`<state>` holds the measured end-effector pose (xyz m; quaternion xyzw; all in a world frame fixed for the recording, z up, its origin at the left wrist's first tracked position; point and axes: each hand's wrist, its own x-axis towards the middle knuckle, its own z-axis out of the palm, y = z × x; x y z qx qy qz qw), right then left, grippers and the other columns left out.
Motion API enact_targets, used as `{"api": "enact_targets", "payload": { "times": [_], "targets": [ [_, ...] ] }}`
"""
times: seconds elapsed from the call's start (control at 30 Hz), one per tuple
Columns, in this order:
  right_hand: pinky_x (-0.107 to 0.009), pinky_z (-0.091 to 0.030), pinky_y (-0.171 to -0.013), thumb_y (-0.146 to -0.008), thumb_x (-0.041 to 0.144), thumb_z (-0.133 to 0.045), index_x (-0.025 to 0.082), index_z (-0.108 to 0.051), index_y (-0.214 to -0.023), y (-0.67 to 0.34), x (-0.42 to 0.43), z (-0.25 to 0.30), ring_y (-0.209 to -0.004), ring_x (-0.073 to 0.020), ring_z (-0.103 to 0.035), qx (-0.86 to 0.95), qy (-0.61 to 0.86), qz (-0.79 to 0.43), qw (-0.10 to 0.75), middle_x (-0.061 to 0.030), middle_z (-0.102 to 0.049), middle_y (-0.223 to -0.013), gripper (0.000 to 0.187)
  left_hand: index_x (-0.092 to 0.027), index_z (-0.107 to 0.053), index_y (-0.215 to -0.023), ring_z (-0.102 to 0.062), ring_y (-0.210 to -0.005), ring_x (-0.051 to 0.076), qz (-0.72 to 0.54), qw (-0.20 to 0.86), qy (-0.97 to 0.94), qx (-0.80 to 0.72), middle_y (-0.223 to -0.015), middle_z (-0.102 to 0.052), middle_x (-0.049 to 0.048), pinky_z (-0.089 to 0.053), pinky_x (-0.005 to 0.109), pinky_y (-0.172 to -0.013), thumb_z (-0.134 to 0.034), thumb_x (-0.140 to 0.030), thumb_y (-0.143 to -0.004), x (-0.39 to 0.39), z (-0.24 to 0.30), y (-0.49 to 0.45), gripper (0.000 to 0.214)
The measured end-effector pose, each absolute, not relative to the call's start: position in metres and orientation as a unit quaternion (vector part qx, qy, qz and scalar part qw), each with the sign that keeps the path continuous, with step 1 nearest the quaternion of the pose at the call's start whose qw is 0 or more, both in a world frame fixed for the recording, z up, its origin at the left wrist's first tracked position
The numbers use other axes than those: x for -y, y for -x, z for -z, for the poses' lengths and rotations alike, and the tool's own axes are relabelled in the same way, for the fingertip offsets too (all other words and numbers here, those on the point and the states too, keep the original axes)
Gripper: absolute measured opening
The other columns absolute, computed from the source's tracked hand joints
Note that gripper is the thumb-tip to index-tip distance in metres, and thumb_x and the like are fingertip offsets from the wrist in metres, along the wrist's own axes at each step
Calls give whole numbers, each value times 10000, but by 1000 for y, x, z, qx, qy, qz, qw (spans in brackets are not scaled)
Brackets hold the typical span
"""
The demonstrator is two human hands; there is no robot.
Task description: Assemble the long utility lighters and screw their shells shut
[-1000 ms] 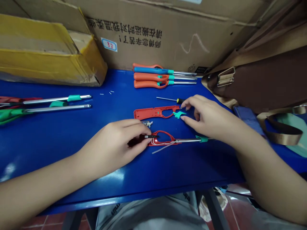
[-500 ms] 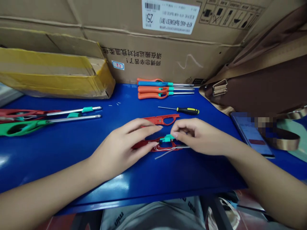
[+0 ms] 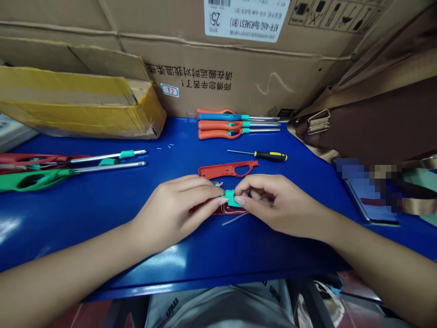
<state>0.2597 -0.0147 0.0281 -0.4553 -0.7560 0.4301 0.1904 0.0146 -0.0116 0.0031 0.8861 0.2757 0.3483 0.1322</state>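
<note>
A small green plastic piece [image 3: 231, 198] is held between the thumb and bent fingers of the right hand [image 3: 273, 205], just above a red casing half [image 3: 219, 212] on the blue table [image 3: 136, 264]. The left end of the piece is met by the fingertips of the left hand [image 3: 180, 209], whose thumb and fingers are brought to a narrow gap; whether anything is gripped there cannot be told. Much of the casing half is covered by the hands. White wires [image 3: 232, 211] are seen along it, and a thin pale strip [image 3: 235, 219] is laid slantwise at its near edge. A small metal part [image 3: 217, 184] is partly hidden behind the left fingers.

Beyond the hands, a second red casing half [image 3: 213, 171] is laid with its inner side up. A black and yellow screwdriver [image 3: 271, 156] is placed farther back, its shaft pointed left. Orange lighters [image 3: 215, 134] and a blue lighter [image 3: 215, 116] are lined up near a large carton [image 3: 191, 59]. At the left, a green lighter [image 3: 61, 174] is set beside red lighter parts [image 3: 58, 158], in front of a yellow-taped box [image 3: 68, 114]. A phone [image 3: 372, 205] is seen at the right, below a brown bag [image 3: 385, 123].
</note>
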Motion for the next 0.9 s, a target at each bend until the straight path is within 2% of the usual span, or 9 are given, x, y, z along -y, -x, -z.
{"api": "enact_targets", "payload": {
  "times": [0.1, 0.17, 0.23, 0.4, 0.53, 0.67, 0.9],
  "targets": [
    [-238, -401, -592, -972, 313, -684, 198, -711, -939, -260, 17, -26, -655, -98, -539, 828, 397, -322, 231, 22, -641, -779, 123, -153, -736, -1008, -696, -830, 151, -336, 149, -884, -290, -916, -773, 41, -552, 259, -779, -642, -167, -1005, 11, -3, -16, 95],
    [-254, -451, -711, -1009, 283, -643, 190, -713, -946, -262, 17, -25, -786, -124, -622, 870, 363, -258, 211, -14, -708, -882, 131, -161, -737, -980, -685, -831, 152, -321, 155, -888, -290, -914, -770, 36, -544, 268, -789, -635, -187, -1014, 10, -4, -16, 110],
    [-273, -453, -752, -1048, 260, -571, 181, -719, -934, -266, 16, -25, -829, -141, -647, 896, 354, -211, 167, -28, -723, -896, 203, -170, -743, -977, -683, -876, 165, -303, 160, -891, -297, -952, -767, 40, -543, 287, -823, -648, -224, -1011, 10, -4, -15, 114],
    [-292, -399, -677, -1035, 245, -569, 165, -730, -884, -275, 11, -29, -764, -144, -637, 917, 359, -133, 109, -15, -697, -832, 235, -171, -747, -1108, -664, -965, 214, -262, 162, -892, -332, -1078, -742, 68, -553, 355, -858, -680, -256, -953, 8, -7, -10, 189],
    [-294, -352, -634, -1020, 227, -584, 169, -728, -853, -280, 8, -30, -684, -124, -569, 940, 307, -115, 92, 13, -646, -770, 228, -190, -757, -1084, -663, -921, 211, -224, 176, -899, -332, -1005, -737, 49, -551, 344, -797, -645, -240, -962, 6, -6, -8, 173],
    [-299, -331, -628, -1015, 220, -586, 169, -723, -808, -280, 7, -29, -664, -123, -538, 952, 278, -95, 82, 18, -613, -737, 253, -193, -766, -1072, -681, -917, 194, -226, 170, -908, -310, -996, -745, 43, -548, 324, -806, -616, -213, -1005, 4, -1, -6, 166],
    [-308, -326, -628, -1051, 237, -543, 160, -754, -877, -278, 6, -23, -647, -134, -518, 959, 261, -62, 86, 10, -619, -744, 284, -176, -791, -1016, -691, -881, 185, -248, 152, -913, -286, -964, -757, 42, -552, 309, -786, -657, -223, -1007, 4, 4, -4, 141]
  ]
}}
